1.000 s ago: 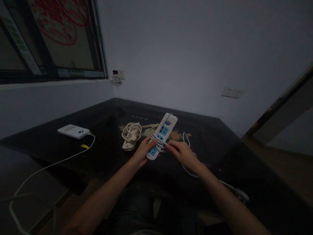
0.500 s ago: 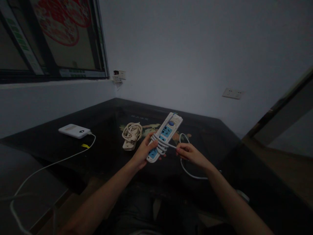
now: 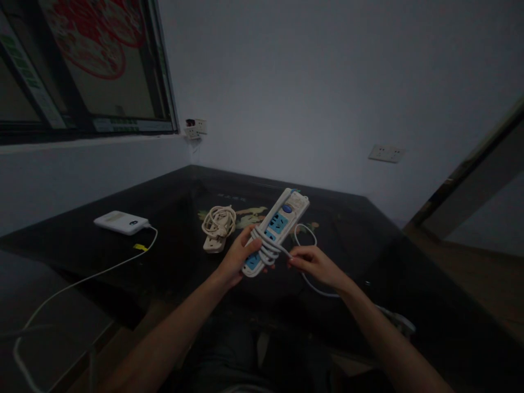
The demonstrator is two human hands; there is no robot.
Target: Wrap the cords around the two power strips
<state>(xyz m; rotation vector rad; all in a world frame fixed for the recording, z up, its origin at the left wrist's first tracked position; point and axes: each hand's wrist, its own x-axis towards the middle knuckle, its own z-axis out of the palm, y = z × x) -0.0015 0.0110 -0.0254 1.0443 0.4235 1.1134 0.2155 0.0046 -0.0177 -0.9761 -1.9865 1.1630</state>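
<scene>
A white power strip (image 3: 280, 219) with blue sockets is held tilted above the dark table by my left hand (image 3: 238, 255), its thumb across the front and its fingers behind. Several turns of white cord (image 3: 270, 250) are wrapped around the strip's lower half. My right hand (image 3: 314, 263) pinches the cord just right of the strip, where it runs taut from the turns. Beyond that hand the free cord makes a loop (image 3: 305, 227) and trails right under my forearm. A pale plug-like end (image 3: 403, 323) shows partly behind the forearm.
A second power strip (image 3: 213, 244) with its beige cord bundled on top lies left of my hands on the black table (image 3: 176, 191). Farther left sit a white power bank-like device (image 3: 121, 222) with a cable and a yellow tag (image 3: 140, 248). Wall sockets (image 3: 386, 153) are behind.
My right hand has shifted slightly left and down with the cord, nearer the strip. The free cord's loop has changed shape. My left hand keeps its hold; the view has shifted slightly.
</scene>
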